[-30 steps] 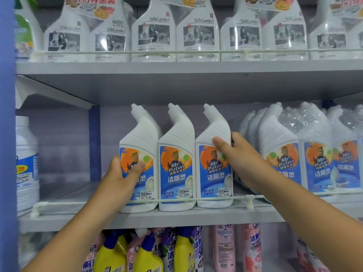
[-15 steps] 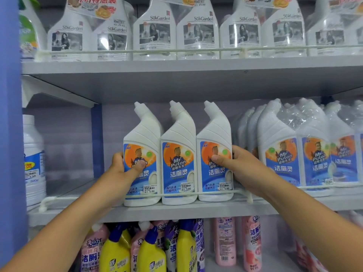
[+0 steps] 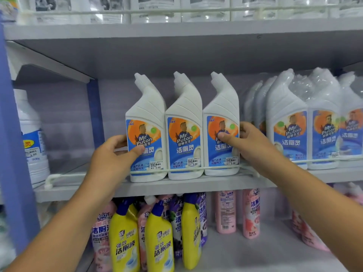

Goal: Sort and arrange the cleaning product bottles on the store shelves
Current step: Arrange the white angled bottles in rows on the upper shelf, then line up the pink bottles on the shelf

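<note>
Three white angled-neck toilet cleaner bottles with blue and orange labels stand side by side on the middle shelf [image 3: 176, 188], behind a white wire rail. My left hand [image 3: 112, 156] grips the left bottle [image 3: 146, 132] from its left side, thumb on the label. My right hand [image 3: 245, 142] grips the right bottle [image 3: 222, 124] from its right side, thumb across the label. The middle bottle [image 3: 183, 126] is pressed between the two. All three are upright and touching.
Shrink-wrapped packs of the same cleaner [image 3: 306, 122] fill the shelf to the right. A white bottle [image 3: 31, 138] stands at far left past a blue upright [image 3: 96, 112]. Yellow bottles [image 3: 125, 238] and pink bottles [image 3: 225, 213] sit on the lower shelf.
The view has dropped and shifted slightly, so the shelves sit higher in frame. My right hand slid down the right bottle to label height. Both hands keep hold of the outer bottles.
</note>
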A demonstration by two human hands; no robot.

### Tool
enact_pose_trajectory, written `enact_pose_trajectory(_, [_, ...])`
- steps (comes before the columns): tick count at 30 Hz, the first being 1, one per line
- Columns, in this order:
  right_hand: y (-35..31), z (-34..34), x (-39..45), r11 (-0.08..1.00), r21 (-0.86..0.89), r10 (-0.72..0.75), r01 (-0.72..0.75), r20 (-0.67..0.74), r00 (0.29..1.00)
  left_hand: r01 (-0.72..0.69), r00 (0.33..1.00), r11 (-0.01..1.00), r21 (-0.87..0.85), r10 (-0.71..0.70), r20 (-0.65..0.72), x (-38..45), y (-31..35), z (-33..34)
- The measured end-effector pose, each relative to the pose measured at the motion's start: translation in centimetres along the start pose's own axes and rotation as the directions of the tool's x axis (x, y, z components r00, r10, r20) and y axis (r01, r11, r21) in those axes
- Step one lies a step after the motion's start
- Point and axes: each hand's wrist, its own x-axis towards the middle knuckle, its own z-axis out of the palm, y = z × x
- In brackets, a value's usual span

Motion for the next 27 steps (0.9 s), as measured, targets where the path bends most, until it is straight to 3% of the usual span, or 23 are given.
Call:
enact_pose_trajectory(4, [0.4, -0.6, -1.9, 1.0, -0.018, -0.013, 0.01, -0.152, 0.988, -0.05, 0.999, 0.988, -0.145, 0.05, -0.003, -2.6, 0.7, 0.3])
enact_pose_trajectory(8, [1.0, -2.7, -7.1, 0.994, -0.007, -0.108, 0.108, -0.19, 0.976, -0.083, 0.996, 0.971, -0.222, 0.076, -0.041, -7.9, 0.2, 2.5])
enact_pose_trajectory(12, [3.6, -6.1, -13.1, 0.993, 0.08, -0.07, 0.088, -0.21, 0.975, -0.036, 0.997, 0.961, -0.276, 0.016, -0.076, -14.3, -1.6, 6.5])
enact_pose_trajectory(15, [7.2, -9.4, -17.1, 0.996, 0.083, 0.037, -0.021, -0.195, 0.98, 0.141, 0.99, 0.948, -0.285, -0.137, 0.033, -20.2, -4.1, 11.4])
enact_pose_trajectory(20, [14.8, -16.4, -23.4, 0.961, 0.114, 0.27, -0.251, -0.198, 0.942, 0.411, 0.902, 0.902, -0.129, -0.383, 0.201, -30.5, -8.1, 20.2])
enact_pose_trajectory(27, [19.9, -26.0, -30.1, 0.874, 0.118, 0.485, -0.471, -0.17, 0.858, 0.489, 0.829, 0.87, -0.054, -0.445, 0.34, -37.2, -7.1, 28.4])
